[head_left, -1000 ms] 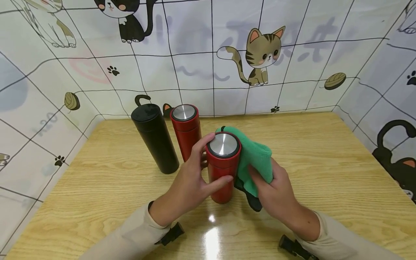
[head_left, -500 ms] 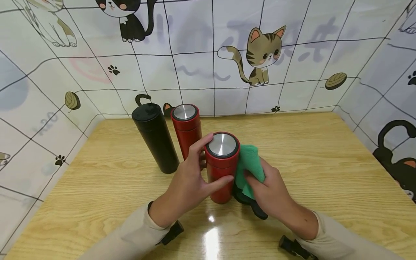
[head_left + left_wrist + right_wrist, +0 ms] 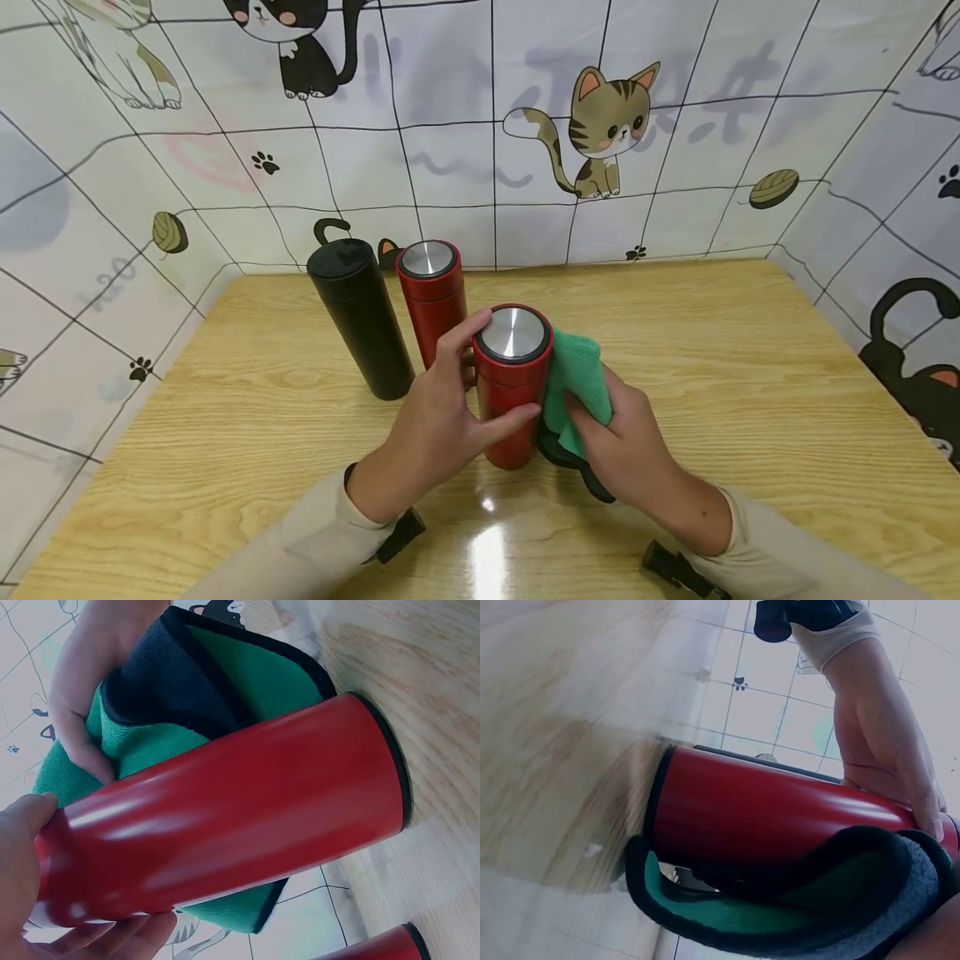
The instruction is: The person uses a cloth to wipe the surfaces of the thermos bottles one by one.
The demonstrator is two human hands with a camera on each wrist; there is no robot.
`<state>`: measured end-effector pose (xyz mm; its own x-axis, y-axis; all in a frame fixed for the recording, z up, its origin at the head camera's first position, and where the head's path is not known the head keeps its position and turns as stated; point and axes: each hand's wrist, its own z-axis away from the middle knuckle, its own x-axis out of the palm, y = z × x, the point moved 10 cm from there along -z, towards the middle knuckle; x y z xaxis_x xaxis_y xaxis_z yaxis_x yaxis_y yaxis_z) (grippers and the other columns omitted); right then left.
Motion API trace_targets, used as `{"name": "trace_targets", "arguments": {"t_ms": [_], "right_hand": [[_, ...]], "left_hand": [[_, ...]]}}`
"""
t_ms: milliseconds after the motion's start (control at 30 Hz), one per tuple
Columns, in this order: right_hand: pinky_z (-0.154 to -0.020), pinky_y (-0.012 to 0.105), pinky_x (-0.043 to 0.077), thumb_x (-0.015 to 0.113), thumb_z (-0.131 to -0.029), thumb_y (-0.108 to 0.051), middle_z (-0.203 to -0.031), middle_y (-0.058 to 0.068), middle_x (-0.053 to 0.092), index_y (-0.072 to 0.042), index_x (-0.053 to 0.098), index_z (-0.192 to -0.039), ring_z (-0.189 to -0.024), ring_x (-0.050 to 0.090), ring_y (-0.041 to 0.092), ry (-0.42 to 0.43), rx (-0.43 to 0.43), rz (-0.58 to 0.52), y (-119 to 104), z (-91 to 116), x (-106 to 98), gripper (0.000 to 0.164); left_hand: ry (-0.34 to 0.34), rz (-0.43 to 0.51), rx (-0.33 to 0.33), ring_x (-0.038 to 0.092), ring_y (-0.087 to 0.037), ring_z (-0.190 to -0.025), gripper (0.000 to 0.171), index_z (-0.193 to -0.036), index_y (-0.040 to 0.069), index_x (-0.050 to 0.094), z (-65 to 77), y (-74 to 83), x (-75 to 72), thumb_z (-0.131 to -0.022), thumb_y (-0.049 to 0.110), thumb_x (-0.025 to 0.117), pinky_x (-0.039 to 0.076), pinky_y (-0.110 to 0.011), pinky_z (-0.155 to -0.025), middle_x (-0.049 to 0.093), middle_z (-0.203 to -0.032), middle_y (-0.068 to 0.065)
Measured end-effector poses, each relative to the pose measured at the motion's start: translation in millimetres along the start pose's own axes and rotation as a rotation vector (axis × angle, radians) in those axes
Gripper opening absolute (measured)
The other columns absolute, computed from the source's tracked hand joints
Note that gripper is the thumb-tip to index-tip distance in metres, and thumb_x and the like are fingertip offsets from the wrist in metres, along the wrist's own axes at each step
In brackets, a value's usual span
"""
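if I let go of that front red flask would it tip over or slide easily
The front red flask is tall and narrow, so a sideways push would probably tip it. Its glossy wall and the shiny table suggest it slides easily. On its side it would likely roll.

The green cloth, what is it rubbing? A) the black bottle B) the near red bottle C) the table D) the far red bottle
B: the right hand presses the green cloth against the near red bottle, which the left hand grips.
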<state>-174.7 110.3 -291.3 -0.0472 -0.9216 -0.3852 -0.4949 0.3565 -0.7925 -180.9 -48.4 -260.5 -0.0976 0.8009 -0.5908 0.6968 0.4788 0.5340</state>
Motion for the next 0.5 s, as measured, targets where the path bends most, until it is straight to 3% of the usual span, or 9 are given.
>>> {"name": "trace_targets", "arguments": {"t_ms": [233,500], "right_hand": [[-0.093,0.013,0.051,0.053,-0.095,0.011,-0.129,0.018,0.065,-0.002,0.056,-0.138,-0.116,0.061,-0.002,0.042,-0.073,-0.084,-10.3,0.8,-5.7,0.045],[-0.089,0.018,0.055,0.061,-0.094,0.004,-0.123,0.015,0.069,-0.003,0.058,-0.134,-0.109,0.065,0.001,-0.001,0.006,-0.088,-0.8,-0.2,1.4,0.04]], "left_hand": [[0.015,-0.019,0.031,0.07,-0.018,-0.099,0.102,-0.15,0.01,0.02,-0.5,2.0,-0.6,-0.076,0.028,0.088,0.059,-0.022,-0.078,0.064,-0.126,-0.01],[0.027,-0.025,0.046,0.071,-0.017,-0.096,0.102,-0.146,0.006,0.021,-0.8,3.2,-3.9,-0.074,0.026,0.09,0.059,-0.021,-0.076,0.066,-0.124,-0.012]]}}
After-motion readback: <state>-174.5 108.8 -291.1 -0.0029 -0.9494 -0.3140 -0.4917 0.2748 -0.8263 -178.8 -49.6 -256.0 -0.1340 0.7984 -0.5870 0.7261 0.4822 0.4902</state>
